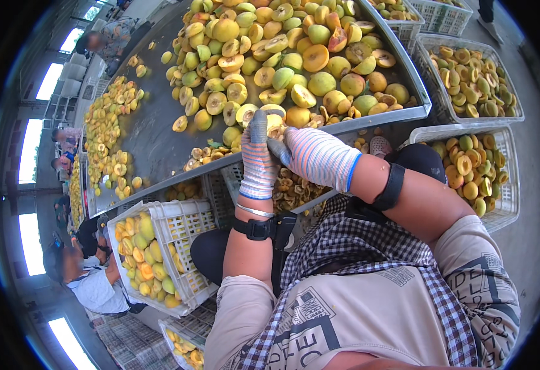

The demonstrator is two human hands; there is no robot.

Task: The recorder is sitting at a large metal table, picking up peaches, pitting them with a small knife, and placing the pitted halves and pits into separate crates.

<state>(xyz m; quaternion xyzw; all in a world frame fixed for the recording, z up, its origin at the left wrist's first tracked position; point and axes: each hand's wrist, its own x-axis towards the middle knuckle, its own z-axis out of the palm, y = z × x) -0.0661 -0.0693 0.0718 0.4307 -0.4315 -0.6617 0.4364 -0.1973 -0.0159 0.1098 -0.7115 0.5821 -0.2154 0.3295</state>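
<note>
Beige shirt (375, 308), gloved left hand (259, 154) and right hand (316, 151) curled nearly closed on fruit piece (276, 131), at left's one o'clock, right's ten, fruit heap (276, 46) at twelve on desk (156, 108)

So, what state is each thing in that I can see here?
Left hand: gloved, close against the other; grip unclear
Right hand: gloved, fingers partly hidden; grip unclear
Fruit heap: mixed, some whole, some cut in halves
Metal table: partly covered with fruit
Left crate: loaded with fruit
Lower right crate: loaded with fruit
Black wrist strap: fastened
</note>
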